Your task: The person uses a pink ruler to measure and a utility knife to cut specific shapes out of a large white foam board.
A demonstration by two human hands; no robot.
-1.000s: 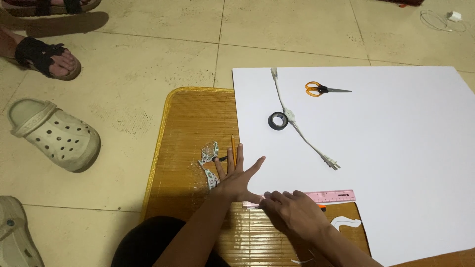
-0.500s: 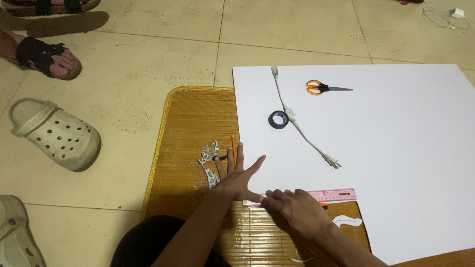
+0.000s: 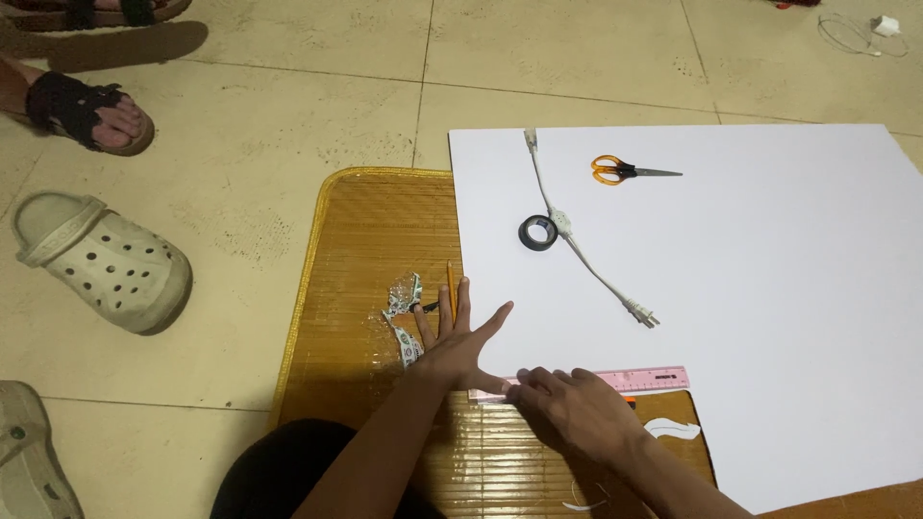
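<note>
Two hands are working low in the frame's centre: the left hand (image 3: 454,348) is lying flat, fingers splayed, gripping nothing, over the white board's (image 3: 750,288) lower-left corner; the right hand (image 3: 575,411) is curling loosely, fingertips pressing the pink ruler (image 3: 625,378) along the board's bottom edge.

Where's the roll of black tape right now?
In the head view, the roll of black tape lies on the white board near its left edge, touching the white cord, below and left of the orange scissors and well above both hands.
</note>
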